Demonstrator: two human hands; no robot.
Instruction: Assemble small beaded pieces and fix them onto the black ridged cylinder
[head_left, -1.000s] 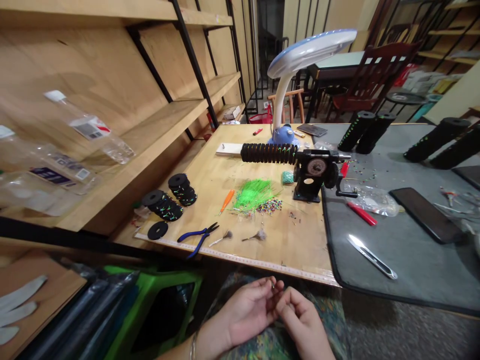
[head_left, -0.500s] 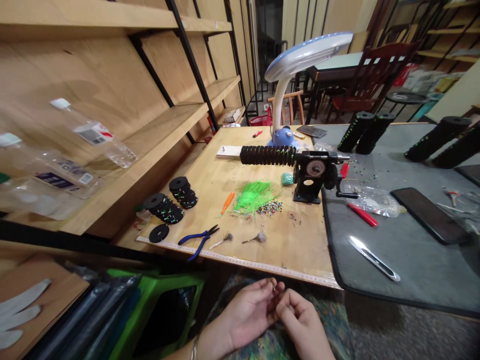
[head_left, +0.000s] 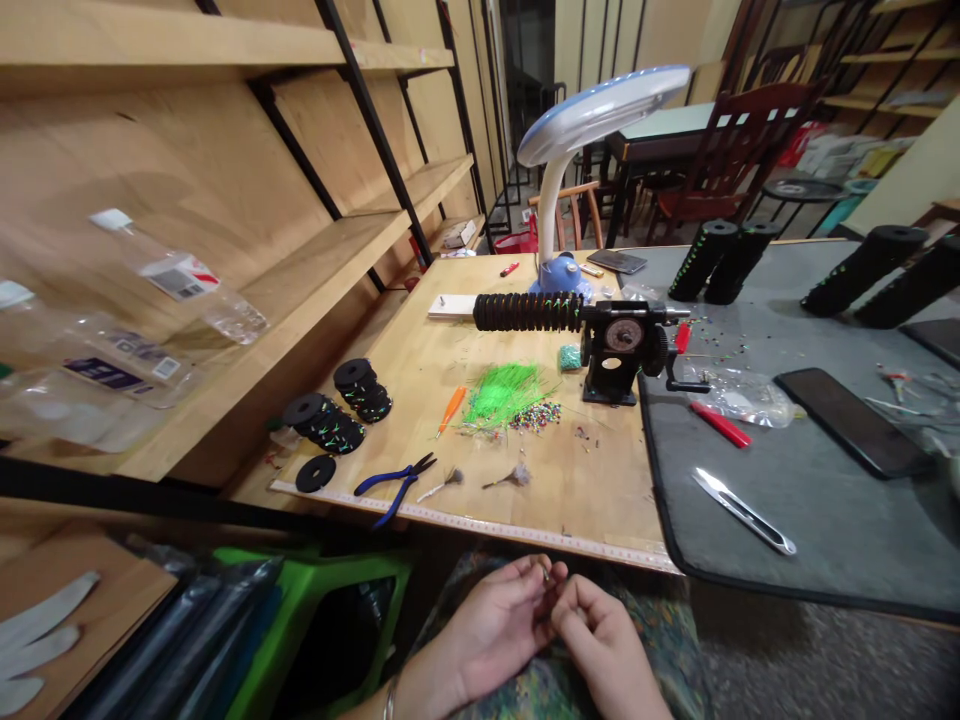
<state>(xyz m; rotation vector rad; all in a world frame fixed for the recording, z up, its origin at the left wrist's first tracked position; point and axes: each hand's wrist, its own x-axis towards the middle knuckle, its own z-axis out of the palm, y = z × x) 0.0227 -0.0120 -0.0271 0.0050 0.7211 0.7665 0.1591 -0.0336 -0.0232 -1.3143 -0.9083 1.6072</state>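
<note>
Below the table's near edge, over my lap, my left hand (head_left: 504, 622) and my right hand (head_left: 604, 645) meet fingertip to fingertip. Both pinch a tiny object (head_left: 546, 574) too small to name. On the wooden table (head_left: 600, 500) ahead lie blue-handled pliers (head_left: 395, 479), two small feather tufts (head_left: 512, 475), a heap of green strands (head_left: 501, 388) and coloured beads (head_left: 537, 414). A black winding vise (head_left: 621, 350) carries a rod of stacked black discs (head_left: 527, 311).
Black foam discs (head_left: 330, 415) are stacked at the table's left. A grey mat (head_left: 787, 470) on the right holds thread snips (head_left: 742, 512), a red tool (head_left: 721, 424) and a phone (head_left: 853, 423). A desk lamp (head_left: 592, 120) stands behind. Shelves with plastic bottles (head_left: 176, 275) line the left.
My hands stay together pinching the small object. The view has drifted slightly, nothing on the table moved.
</note>
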